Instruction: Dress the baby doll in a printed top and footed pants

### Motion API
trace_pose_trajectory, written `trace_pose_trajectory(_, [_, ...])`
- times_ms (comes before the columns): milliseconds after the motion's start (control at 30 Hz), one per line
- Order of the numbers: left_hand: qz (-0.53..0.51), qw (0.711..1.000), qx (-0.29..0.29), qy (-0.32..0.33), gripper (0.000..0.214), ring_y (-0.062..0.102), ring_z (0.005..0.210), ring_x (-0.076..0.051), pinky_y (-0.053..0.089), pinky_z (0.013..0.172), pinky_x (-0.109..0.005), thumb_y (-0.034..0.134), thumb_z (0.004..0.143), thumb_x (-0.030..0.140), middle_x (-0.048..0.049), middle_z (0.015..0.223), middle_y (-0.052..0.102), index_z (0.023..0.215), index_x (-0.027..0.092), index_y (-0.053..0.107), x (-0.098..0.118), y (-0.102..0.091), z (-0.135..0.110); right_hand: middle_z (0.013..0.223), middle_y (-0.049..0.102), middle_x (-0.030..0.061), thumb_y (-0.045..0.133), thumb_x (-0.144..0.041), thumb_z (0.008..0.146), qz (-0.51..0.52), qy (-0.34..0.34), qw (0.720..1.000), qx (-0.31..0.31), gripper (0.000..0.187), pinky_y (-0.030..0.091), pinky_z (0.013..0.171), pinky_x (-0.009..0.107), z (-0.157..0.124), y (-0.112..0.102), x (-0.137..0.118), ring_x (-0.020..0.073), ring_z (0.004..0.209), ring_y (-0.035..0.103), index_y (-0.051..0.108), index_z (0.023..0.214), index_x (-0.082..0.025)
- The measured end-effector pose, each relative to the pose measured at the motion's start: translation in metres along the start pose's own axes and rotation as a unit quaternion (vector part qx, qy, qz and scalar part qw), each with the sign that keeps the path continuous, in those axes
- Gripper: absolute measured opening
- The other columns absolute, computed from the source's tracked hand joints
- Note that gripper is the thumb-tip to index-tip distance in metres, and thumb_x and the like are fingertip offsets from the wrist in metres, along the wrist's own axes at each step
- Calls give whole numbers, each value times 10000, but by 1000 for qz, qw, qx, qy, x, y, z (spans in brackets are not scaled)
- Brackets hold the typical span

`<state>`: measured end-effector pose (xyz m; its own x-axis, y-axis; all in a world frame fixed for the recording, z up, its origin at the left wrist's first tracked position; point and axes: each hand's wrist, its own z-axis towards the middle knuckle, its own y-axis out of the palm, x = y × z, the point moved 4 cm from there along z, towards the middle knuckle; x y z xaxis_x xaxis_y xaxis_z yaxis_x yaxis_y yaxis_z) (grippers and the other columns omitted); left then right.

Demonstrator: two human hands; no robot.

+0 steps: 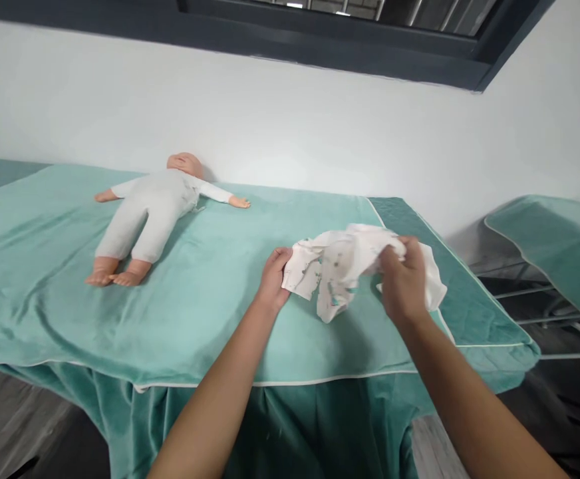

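Between my two hands hangs a white baby garment (337,276) with small coloured prints, bunched and partly blurred. My left hand (274,276) pinches its left edge, thumb on top. On the other side my right hand (404,279) grips a gathered part, with more white cloth showing behind the fingers. The garment's exact cut cannot be made out in its folds. To the left a baby doll (155,199) in a white long-sleeved suit lies on its back, arms spread, feet towards me, apart from both hands.
A green cover (210,306) with white piping spreads over the bed, its skirt hanging down the front. Behind the bed runs a white wall (280,126) under a dark window frame (320,50). Another green-covered bed (564,246) with metal rails stands at the right.
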<state>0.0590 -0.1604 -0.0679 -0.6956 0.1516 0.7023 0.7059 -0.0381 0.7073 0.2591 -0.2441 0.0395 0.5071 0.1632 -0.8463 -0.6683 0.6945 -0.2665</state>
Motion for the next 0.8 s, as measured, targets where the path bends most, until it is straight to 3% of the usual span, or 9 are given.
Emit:
trace_pose_trajectory(100, [-72, 994, -68, -44, 396, 653, 769, -132, 494, 725, -246, 790, 765, 470, -9, 847, 702, 979, 168, 651, 6, -5, -12, 1046, 649, 41, 597, -420, 870, 12, -3, 978, -207, 244, 490, 958, 403, -34, 66, -3, 215, 997, 608, 588, 1022, -228])
trace_pose_trajectory(167, [-90, 990, -96, -50, 510, 694, 915, -177, 517, 821, -278, 804, 769, 473, -51, 1021, 742, 1152, 180, 640, 10, -8, -21, 1300, 607, 92, 625, -427, 869, 28, -3, 950, -311, 341, 432, 1086, 447, -56, 98, 1, 250, 1217, 565, 587, 1144, -228])
trace_pose_trajectory(233, [-80, 991, -95, -45, 592, 707, 963, -193, 526, 860, -298, 857, 725, 366, -56, 1099, 746, 1237, 200, 610, 14, -13, -28, 1509, 475, 95, 643, -432, 877, 49, -15, 921, -386, 400, 364, 1170, 455, -67, 110, 2, 264, 1400, 445, 583, 1228, -249])
trace_pose_trajectory(333, [-66, 994, -66, -51, 663, 727, 938, -202, 541, 883, -334, 873, 675, 220, -50, 1096, 758, 1278, 207, 599, 15, -20, -32, 1595, 395, 45, 616, -478, 920, 55, -26, 892, -447, 416, 325, 1211, 457, -62, 98, 1, 253, 1483, 365, 578, 1301, -315])
trace_pose_trajectory(467, [-80, 994, -55, -59, 586, 743, 884, -215, 560, 898, -365, 856, 695, 250, -73, 1048, 775, 1232, 162, 637, 14, -22, -31, 1642, 315, 54, 718, -514, 850, -9, -49, 891, -452, 786, 334, 1209, 517, -51, 75, 5, 292, 1513, 318, 337, 1526, -391])
trace_pose_trajectory(533, [-88, 993, -50, -62, 543, 745, 871, -206, 566, 909, -356, 843, 727, 292, -72, 1025, 778, 1215, 158, 647, 13, -21, -31, 1671, 232, 86, 818, -481, 756, -34, -97, 881, -462, 1032, 298, 1226, 548, -62, 78, 10, 324, 1540, 249, 207, 1581, -373])
trace_pose_trajectory(600, [-82, 993, -42, -69, 525, 745, 899, -200, 562, 932, -349, 826, 760, 320, -67, 1032, 778, 1228, 171, 642, 12, -20, -31, 1658, 219, 126, 862, -410, 705, -53, -141, 882, -446, 1123, 280, 1233, 562, -79, 88, 14, 340, 1545, 221, 171, 1587, -329])
trace_pose_trajectory(667, [-68, 994, -43, -77, 526, 738, 965, -203, 548, 967, -348, 815, 779, 323, -66, 1065, 772, 1251, 182, 632, 11, -18, -33, 1595, 284, 152, 822, -334, 741, -73, -147, 908, -387, 1011, 356, 1192, 547, -92, 98, 16, 336, 1498, 315, 225, 1555, -297])
trace_pose_trajectory(800, [-55, 991, -85, -89, 538, 694, 1110, -215, 491, 1051, -357, 827, 771, 297, -72, 1143, 751, 1261, 183, 637, 8, -14, -37, 1312, 481, 114, 668, -216, 815, -109, -130, 941, -293, 546, 532, 991, 457, -95, 103, 10, 269, 1158, 597, 476, 1324, -270])
